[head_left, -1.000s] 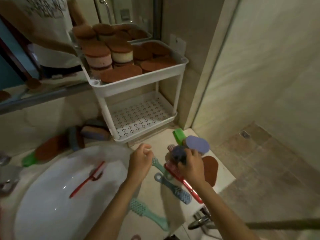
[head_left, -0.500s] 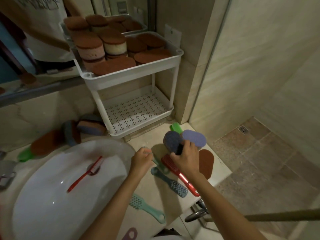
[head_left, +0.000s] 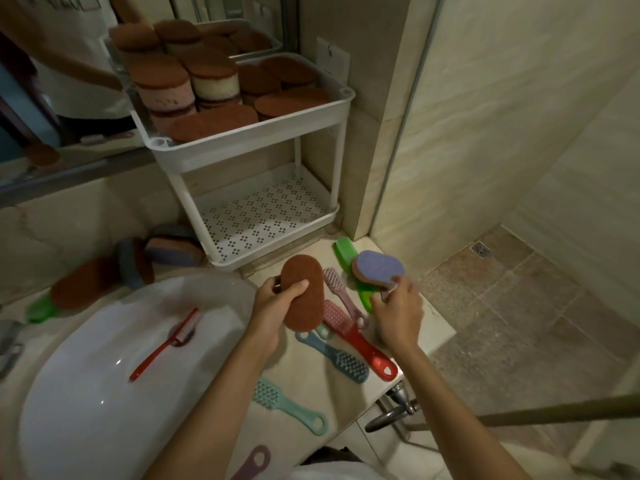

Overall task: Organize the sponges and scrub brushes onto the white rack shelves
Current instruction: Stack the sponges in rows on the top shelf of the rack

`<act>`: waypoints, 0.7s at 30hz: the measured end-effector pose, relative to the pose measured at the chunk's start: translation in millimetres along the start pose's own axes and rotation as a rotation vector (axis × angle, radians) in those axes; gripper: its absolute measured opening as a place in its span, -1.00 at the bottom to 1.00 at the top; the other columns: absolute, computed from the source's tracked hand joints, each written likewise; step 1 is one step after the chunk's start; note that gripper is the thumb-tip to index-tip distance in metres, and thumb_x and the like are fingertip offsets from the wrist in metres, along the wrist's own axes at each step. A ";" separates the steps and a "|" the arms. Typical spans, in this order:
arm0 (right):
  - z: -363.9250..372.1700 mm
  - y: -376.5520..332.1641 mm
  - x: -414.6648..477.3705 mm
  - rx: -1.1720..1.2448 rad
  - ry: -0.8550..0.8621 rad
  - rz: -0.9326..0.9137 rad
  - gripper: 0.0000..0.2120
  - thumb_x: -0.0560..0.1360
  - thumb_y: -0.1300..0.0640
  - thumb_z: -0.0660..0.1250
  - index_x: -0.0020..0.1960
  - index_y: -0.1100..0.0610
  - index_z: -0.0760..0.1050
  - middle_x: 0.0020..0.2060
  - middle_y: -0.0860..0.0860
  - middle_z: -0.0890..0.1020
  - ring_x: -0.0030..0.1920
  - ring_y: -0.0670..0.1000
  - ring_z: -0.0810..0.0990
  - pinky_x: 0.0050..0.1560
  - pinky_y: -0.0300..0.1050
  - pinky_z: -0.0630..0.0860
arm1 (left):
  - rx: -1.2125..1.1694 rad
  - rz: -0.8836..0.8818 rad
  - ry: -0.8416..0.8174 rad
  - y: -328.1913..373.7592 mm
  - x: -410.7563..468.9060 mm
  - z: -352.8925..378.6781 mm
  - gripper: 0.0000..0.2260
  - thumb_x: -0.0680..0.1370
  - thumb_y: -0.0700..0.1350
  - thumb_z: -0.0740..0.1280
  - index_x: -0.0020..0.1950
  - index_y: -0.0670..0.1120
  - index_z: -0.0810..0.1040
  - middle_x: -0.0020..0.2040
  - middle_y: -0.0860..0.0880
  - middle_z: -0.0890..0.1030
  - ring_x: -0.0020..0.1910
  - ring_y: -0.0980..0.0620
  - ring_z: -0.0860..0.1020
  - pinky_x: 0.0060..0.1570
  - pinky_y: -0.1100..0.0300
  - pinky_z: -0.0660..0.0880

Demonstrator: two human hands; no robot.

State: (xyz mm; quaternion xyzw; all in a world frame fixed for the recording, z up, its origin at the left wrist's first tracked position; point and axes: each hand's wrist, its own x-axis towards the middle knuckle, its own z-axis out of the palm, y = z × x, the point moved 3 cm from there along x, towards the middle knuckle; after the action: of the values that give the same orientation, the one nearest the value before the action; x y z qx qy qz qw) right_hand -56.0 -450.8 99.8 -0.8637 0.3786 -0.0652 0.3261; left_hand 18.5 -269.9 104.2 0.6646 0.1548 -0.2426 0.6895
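Over the counter (head_left: 433, 323) in front of the white rack (head_left: 242, 147), the left hand (head_left: 273, 306) is gripping a brown sponge (head_left: 302, 292) while the right hand (head_left: 398, 313) is pinching a purple sponge (head_left: 379, 270) (top shelf's packed with stacked sponges (head_left: 207, 123))

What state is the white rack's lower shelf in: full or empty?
Empty: the lower shelf shows only its bare perforated floor.

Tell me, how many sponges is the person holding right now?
2. A brown sponge gripped in the left hand; a purple-topped sponge pinched by the right hand. No third shows, though the palms could hide something small.
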 end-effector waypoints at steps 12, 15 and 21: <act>2.2 43.0 -6.2 -0.153 0.056 0.082 -0.18 0.36 0.01 0.40 0.44 0.27 0.06 0.26 0.23 0.37 0.18 0.25 0.46 0.17 0.17 0.43 | 0.159 0.077 0.013 6.0 -7.7 17.5 -0.66 0.45 -0.17 0.43 0.19 -0.20 0.49 0.11 -0.18 0.60 -0.06 -0.09 0.56 -0.27 0.21 0.50; -16.8 20.1 -9.0 -0.117 0.161 -0.047 -0.32 0.35 0.04 0.39 0.35 0.28 0.21 0.17 0.22 0.44 0.12 0.22 0.48 0.13 0.14 0.46 | 0.190 0.126 0.008 23.0 -11.3 19.2 -0.64 0.45 -0.12 0.43 0.22 -0.14 0.49 0.15 -0.15 0.59 0.00 -0.08 0.56 -0.07 0.12 0.53; -52.2 -63.6 -6.4 0.083 0.235 -0.311 -0.47 0.38 0.00 0.37 0.24 0.20 0.29 0.09 0.10 0.41 0.06 0.08 0.45 0.08 0.01 0.48 | 0.162 0.294 0.007 96.2 -34.9 20.9 -0.65 0.46 -0.06 0.41 0.20 -0.10 0.48 0.11 -0.10 0.58 0.00 -0.06 0.56 -0.20 0.20 0.50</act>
State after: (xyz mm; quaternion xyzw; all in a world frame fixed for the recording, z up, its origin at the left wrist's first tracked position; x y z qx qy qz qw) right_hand -40.4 -441.3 180.3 -0.8840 0.2730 -0.2309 0.3011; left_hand 39.1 -286.3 205.3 0.7343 0.0380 -0.1486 0.6612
